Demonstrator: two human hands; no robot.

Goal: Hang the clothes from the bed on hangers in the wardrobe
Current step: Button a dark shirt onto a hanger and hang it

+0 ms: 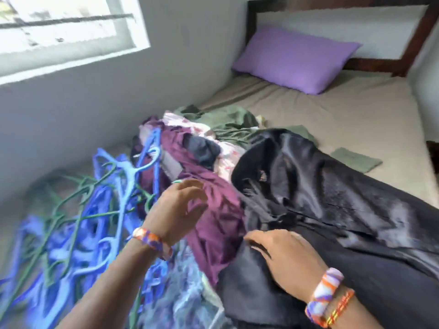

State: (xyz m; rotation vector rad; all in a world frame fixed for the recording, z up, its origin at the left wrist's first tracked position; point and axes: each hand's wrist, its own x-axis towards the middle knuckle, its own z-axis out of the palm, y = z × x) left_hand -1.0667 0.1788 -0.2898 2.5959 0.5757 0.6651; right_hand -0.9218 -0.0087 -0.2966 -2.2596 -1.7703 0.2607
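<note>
A heap of clothes lies on the bed (332, 115): a shiny black garment (320, 186) at the right, a maroon garment (218, 217) in the middle, a pink floral piece (228, 155) and green clothes (228, 124) behind. A tangle of blue and green hangers (90, 222) lies at the left. My left hand (178, 210) hovers over the maroon garment's left edge with relaxed fingers, holding nothing. My right hand (285, 260) rests flat on the black garment, fingers pointing left. The wardrobe is out of view.
A purple pillow (294, 58) leans against the dark wooden headboard (418, 41). The grey wall with a window (66, 32) runs along the bed's left side. A folded green cloth (356, 159) lies on the beige sheet at the right.
</note>
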